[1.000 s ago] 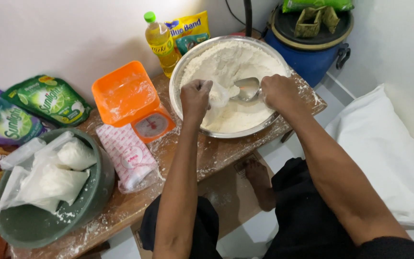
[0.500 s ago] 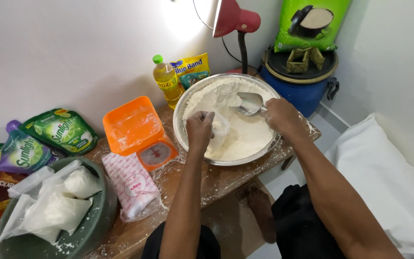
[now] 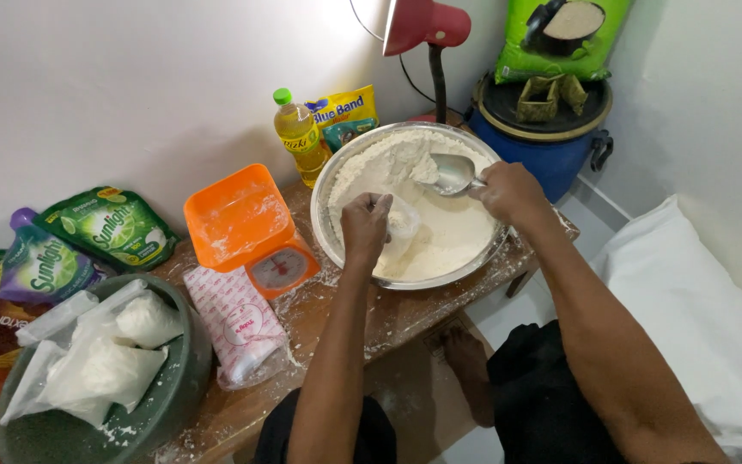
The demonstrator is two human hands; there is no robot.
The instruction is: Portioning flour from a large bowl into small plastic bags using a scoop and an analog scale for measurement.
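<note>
A wide metal bowl (image 3: 330, 232) full of white flour stands on a low wooden table (image 3: 405, 314). My left hand (image 3: 364, 225) holds a small clear plastic bag (image 3: 399, 228) open over the flour; the bag has some flour in it. My right hand (image 3: 508, 191) grips the handle of a metal scoop (image 3: 455, 172), which is lifted above the flour at the bowl's far side with a little flour on it.
An orange kitchen scale (image 3: 246, 225) sits left of the bowl, a pack of plastic bags (image 3: 235, 322) in front of it. A green basin (image 3: 169, 391) holds several filled bags. An oil bottle (image 3: 295, 136), pouches, a red lamp and a blue drum stand behind.
The scoop has gone from lying low in the flour by the bag to being raised at the bowl's far side. The bag now hangs lower in my left hand. The camera tilted up.
</note>
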